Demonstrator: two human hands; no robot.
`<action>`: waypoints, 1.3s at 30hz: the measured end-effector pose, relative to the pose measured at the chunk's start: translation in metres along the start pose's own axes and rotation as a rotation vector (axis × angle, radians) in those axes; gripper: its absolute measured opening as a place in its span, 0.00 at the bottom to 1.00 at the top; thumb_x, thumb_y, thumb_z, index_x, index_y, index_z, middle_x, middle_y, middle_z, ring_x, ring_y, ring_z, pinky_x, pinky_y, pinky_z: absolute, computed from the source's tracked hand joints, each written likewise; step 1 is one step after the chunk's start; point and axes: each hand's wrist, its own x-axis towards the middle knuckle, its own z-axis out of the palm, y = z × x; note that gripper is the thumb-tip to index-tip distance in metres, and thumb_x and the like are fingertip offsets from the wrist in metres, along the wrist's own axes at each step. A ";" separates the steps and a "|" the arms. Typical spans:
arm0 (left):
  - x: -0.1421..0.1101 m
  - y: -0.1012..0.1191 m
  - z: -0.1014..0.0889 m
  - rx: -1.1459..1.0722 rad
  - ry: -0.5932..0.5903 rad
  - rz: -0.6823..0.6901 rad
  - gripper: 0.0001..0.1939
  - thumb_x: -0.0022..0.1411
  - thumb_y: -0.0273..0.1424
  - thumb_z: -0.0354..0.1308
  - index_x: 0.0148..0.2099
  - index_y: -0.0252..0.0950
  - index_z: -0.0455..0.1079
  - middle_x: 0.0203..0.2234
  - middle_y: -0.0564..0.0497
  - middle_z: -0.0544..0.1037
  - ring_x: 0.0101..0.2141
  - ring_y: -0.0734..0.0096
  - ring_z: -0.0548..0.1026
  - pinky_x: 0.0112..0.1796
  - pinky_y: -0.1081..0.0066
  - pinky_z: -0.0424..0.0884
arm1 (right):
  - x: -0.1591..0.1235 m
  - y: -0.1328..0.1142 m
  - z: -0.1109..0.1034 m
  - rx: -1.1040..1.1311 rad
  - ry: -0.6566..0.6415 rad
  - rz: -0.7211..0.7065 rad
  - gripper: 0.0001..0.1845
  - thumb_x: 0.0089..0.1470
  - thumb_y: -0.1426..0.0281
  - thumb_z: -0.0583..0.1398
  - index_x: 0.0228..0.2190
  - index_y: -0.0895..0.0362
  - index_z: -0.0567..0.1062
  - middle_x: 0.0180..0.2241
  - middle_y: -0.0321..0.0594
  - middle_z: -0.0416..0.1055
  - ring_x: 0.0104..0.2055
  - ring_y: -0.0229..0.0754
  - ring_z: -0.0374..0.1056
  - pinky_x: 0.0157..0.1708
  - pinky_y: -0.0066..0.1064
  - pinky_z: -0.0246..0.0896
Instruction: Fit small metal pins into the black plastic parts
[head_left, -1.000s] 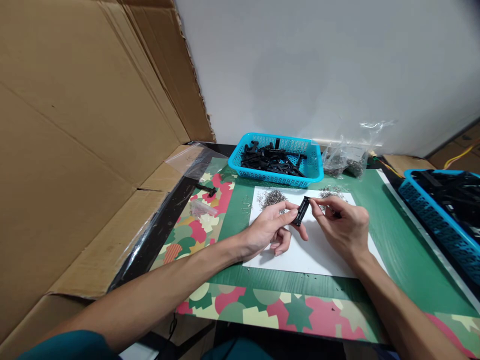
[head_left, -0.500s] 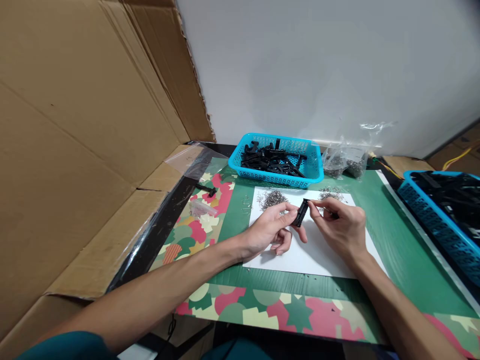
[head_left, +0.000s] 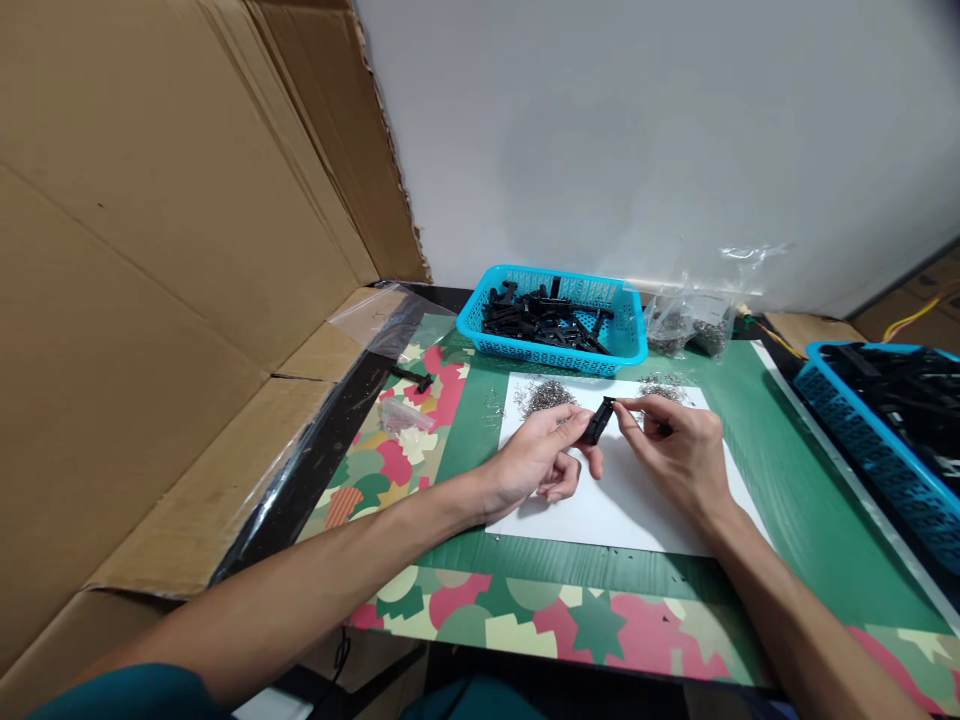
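Note:
My left hand (head_left: 544, 455) pinches a small black plastic part (head_left: 598, 422) between thumb and fingers, tilted above a white sheet (head_left: 600, 520). At the part's upper right end, the thumb and forefinger of my right hand (head_left: 679, 450) are pressed together. Whatever sits between those fingertips is too small to make out. Behind my left hand lies a pile of tiny metal pieces (head_left: 549, 397). A second pile of small metal pieces (head_left: 660, 388) is partly hidden behind my right hand.
A blue basket (head_left: 555, 358) of black parts stands at the back, beside plastic bags (head_left: 694, 325) of metal pieces. Another blue basket (head_left: 874, 430) is at the right. A loose black part (head_left: 412, 378) and a small clear bag (head_left: 405, 416) lie left. Cardboard (head_left: 150, 250) walls the left side.
Both hands have shifted slightly left with the black part, which is turned a little more. The right fingertips stay at its upper end.

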 end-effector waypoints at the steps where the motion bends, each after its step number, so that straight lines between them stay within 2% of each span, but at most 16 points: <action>1: 0.000 0.000 0.000 -0.002 0.000 -0.001 0.22 0.72 0.51 0.56 0.50 0.36 0.63 0.29 0.52 0.78 0.14 0.84 0.64 0.15 0.79 0.45 | 0.000 0.000 0.000 -0.013 0.004 -0.009 0.14 0.62 0.64 0.63 0.30 0.58 0.84 0.14 0.27 0.57 0.16 0.32 0.50 0.19 0.26 0.49; 8: 0.000 -0.004 -0.004 0.001 -0.018 0.002 0.23 0.73 0.49 0.56 0.56 0.36 0.64 0.30 0.53 0.77 0.15 0.84 0.66 0.15 0.79 0.49 | -0.002 0.003 0.002 -0.083 0.045 -0.112 0.12 0.61 0.67 0.62 0.29 0.58 0.83 0.14 0.28 0.61 0.14 0.31 0.51 0.19 0.26 0.49; 16: 0.000 -0.002 -0.003 -0.015 -0.002 -0.011 0.22 0.74 0.48 0.55 0.53 0.33 0.67 0.29 0.52 0.76 0.14 0.84 0.64 0.14 0.77 0.47 | -0.003 0.003 -0.001 -0.074 -0.012 -0.078 0.13 0.61 0.65 0.62 0.30 0.57 0.83 0.14 0.28 0.61 0.15 0.32 0.52 0.20 0.27 0.50; 20: 0.000 -0.001 -0.003 -0.050 0.041 -0.026 0.24 0.74 0.50 0.54 0.53 0.32 0.68 0.28 0.53 0.75 0.14 0.84 0.62 0.15 0.77 0.49 | 0.001 0.001 -0.007 0.009 -0.098 0.014 0.15 0.62 0.63 0.61 0.29 0.58 0.83 0.14 0.28 0.58 0.16 0.32 0.52 0.19 0.27 0.49; 23: 0.001 -0.002 -0.004 -0.065 0.047 -0.020 0.27 0.73 0.52 0.53 0.54 0.31 0.69 0.27 0.53 0.75 0.15 0.84 0.60 0.15 0.77 0.49 | 0.005 0.000 -0.012 0.081 -0.112 0.123 0.19 0.64 0.61 0.60 0.26 0.59 0.81 0.15 0.31 0.59 0.17 0.33 0.52 0.20 0.27 0.48; 27: 0.000 -0.001 -0.004 -0.040 0.038 -0.020 0.28 0.74 0.53 0.51 0.54 0.30 0.70 0.27 0.52 0.74 0.15 0.84 0.59 0.15 0.77 0.47 | 0.008 0.003 -0.016 0.209 -0.126 0.254 0.21 0.64 0.55 0.62 0.33 0.60 0.84 0.18 0.31 0.60 0.19 0.34 0.51 0.19 0.28 0.46; 31: -0.001 0.001 -0.003 -0.034 0.029 -0.032 0.28 0.74 0.53 0.51 0.54 0.31 0.70 0.23 0.58 0.63 0.15 0.84 0.53 0.16 0.79 0.41 | 0.010 0.007 -0.019 0.309 -0.305 0.191 0.21 0.59 0.54 0.68 0.43 0.59 0.85 0.18 0.27 0.51 0.21 0.34 0.47 0.21 0.28 0.43; 34: 0.000 0.000 -0.004 -0.019 0.070 -0.029 0.28 0.73 0.53 0.53 0.57 0.33 0.69 0.23 0.61 0.56 0.16 0.84 0.51 0.17 0.79 0.40 | 0.011 0.010 -0.020 0.299 -0.323 0.126 0.20 0.60 0.54 0.67 0.43 0.58 0.86 0.20 0.28 0.50 0.22 0.34 0.47 0.22 0.28 0.43; 37: 0.001 -0.002 -0.006 0.063 0.116 -0.004 0.30 0.73 0.54 0.51 0.59 0.33 0.69 0.24 0.60 0.58 0.16 0.83 0.52 0.17 0.78 0.42 | 0.011 0.013 -0.020 0.280 -0.281 0.095 0.21 0.61 0.53 0.66 0.40 0.57 0.87 0.20 0.29 0.50 0.22 0.34 0.46 0.22 0.29 0.42; 39: 0.001 -0.001 -0.007 0.201 0.146 0.070 0.31 0.74 0.54 0.49 0.60 0.32 0.71 0.25 0.57 0.63 0.17 0.81 0.56 0.17 0.78 0.48 | 0.010 0.016 -0.019 0.272 -0.268 0.084 0.21 0.61 0.52 0.66 0.40 0.57 0.87 0.20 0.29 0.50 0.22 0.34 0.45 0.23 0.30 0.42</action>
